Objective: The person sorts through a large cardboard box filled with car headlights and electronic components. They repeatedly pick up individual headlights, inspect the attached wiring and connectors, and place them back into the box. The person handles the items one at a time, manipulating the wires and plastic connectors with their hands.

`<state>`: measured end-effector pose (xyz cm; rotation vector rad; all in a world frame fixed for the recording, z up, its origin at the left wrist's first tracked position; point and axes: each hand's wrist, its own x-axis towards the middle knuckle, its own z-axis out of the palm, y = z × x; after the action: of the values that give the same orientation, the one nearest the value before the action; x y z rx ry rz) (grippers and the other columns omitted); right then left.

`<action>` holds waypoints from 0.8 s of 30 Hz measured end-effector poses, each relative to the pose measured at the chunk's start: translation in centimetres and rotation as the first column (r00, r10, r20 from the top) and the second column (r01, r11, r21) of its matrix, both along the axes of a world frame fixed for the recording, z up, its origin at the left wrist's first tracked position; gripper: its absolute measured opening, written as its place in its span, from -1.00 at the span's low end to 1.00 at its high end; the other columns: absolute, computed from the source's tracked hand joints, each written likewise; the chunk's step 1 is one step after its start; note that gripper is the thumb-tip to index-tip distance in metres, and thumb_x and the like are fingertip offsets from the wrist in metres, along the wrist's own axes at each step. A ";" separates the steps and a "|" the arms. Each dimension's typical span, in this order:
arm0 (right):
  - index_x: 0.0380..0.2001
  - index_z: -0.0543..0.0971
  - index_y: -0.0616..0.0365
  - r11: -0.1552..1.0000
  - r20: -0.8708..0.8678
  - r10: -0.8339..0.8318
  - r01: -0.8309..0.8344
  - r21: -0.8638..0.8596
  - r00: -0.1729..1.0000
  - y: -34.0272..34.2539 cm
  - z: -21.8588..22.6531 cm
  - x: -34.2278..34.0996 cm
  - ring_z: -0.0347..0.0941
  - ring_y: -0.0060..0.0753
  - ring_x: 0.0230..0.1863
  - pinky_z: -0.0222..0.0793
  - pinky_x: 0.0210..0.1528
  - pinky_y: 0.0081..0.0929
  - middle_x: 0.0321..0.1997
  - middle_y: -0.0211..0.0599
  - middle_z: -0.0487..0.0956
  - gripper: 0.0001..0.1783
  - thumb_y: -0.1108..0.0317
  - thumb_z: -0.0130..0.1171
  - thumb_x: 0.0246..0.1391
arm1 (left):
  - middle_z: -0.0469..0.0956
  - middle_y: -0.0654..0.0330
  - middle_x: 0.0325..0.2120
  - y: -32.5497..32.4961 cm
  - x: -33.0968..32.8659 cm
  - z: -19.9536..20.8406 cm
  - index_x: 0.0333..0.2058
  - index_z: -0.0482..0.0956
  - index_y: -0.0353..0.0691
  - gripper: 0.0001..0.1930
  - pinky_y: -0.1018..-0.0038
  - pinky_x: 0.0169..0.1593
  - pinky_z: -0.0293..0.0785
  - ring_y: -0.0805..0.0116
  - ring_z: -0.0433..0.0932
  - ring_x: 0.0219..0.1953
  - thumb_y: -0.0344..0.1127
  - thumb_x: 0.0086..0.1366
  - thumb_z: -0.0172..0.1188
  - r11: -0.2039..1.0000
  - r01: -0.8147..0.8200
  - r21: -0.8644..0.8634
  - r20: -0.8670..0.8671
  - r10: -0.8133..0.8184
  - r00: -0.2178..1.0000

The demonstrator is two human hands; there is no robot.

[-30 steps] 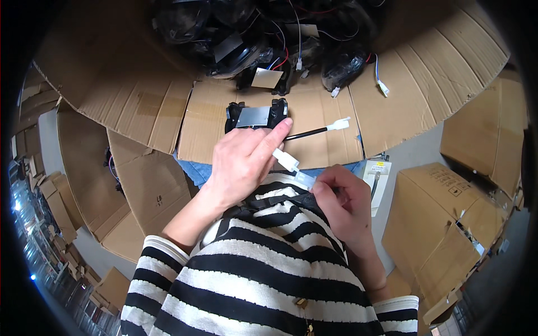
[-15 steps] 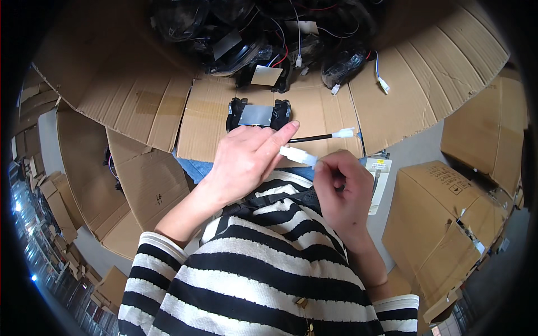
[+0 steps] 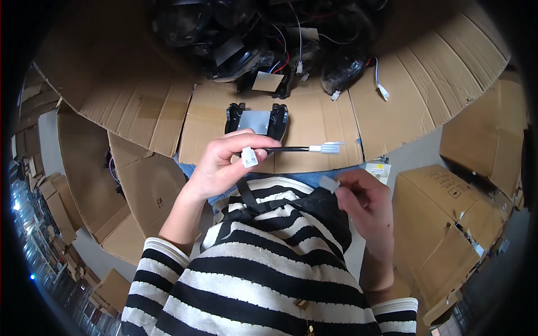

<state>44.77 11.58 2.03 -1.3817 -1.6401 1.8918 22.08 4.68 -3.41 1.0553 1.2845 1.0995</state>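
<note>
Between the thumb and fingers of my left hand (image 3: 216, 168) is a white wire connector (image 3: 250, 157), its open end toward me. A short black cable (image 3: 292, 149) runs rightward from the same fingers and ends in a second pale connector (image 3: 326, 148). My right hand (image 3: 367, 203) pinches a small white plug (image 3: 329, 183), held apart from both connectors. Just beyond my left fingers, a black part with a silver metal plate (image 3: 254, 121) lies on the cardboard flap (image 3: 314, 120). Whether the cable joins that part is hidden by my hand.
Dark bagged parts (image 3: 235, 53) with thin wires and white plugs pile up at the far side. Another silver plate (image 3: 268, 82) lies at the pile's edge. A closed carton (image 3: 434, 224) stands at the right, an opened box (image 3: 140, 185) at the left.
My right hand has moved right and nearer to me with the white plug, away from my left hand. The left hand has shifted left and turned, showing a connector's open end.
</note>
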 end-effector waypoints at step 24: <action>-0.56 0.37 0.29 0.991 -0.250 0.025 -0.058 -0.123 0.968 0.5 1.3 -0.5 0.20 -0.65 -0.48 0.10 -0.43 -0.71 -0.50 -0.40 0.31 -0.97 0.58 -0.02 -0.09 | 0.43 0.26 -0.50 -1.4 0.1 -0.4 -0.37 0.52 -0.28 -0.82 0.58 -0.27 0.25 0.46 0.34 -0.39 -0.59 -0.01 0.09 0.999 0.008 0.047 0.242 -0.019 0.970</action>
<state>44.22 12.11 3.35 -1.1084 -1.4590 2.1305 22.21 3.26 -3.85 0.9290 1.0601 1.2120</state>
